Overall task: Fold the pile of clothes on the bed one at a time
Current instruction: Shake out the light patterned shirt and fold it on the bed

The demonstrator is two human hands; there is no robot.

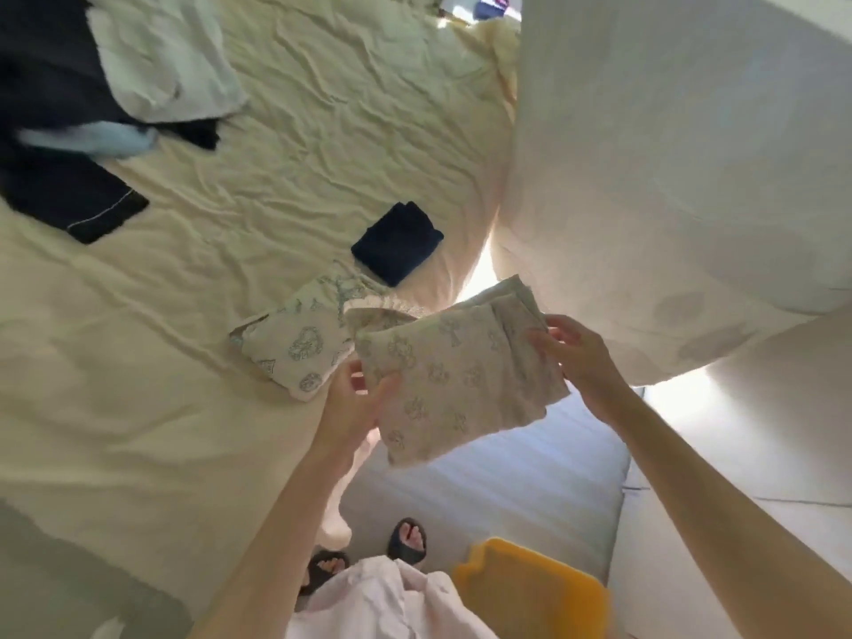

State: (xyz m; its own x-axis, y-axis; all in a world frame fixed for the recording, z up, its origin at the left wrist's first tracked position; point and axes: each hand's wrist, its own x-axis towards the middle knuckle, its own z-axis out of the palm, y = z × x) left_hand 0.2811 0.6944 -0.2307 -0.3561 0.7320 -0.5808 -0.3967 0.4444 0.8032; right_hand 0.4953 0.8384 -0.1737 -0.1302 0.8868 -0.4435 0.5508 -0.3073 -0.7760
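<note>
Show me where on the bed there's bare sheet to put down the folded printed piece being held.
Both hands, left and right, hold the folded printed garment in the air. Bare sheet: the wide stretch left of the folded printed piece already lying there, below the dark unfolded clothes. Also free above the folded navy item. Crowded: the top-left pile.

1. Cream bed sheet (pixel 286 145): matt cloth, heavily creased.
2. Folded pale printed garment (pixel 456 375): soft matt cloth.
3. Folded navy cloth square (pixel 397 242): matt.
4. Yellow plastic tub (pixel 530 588): smooth.
</note>
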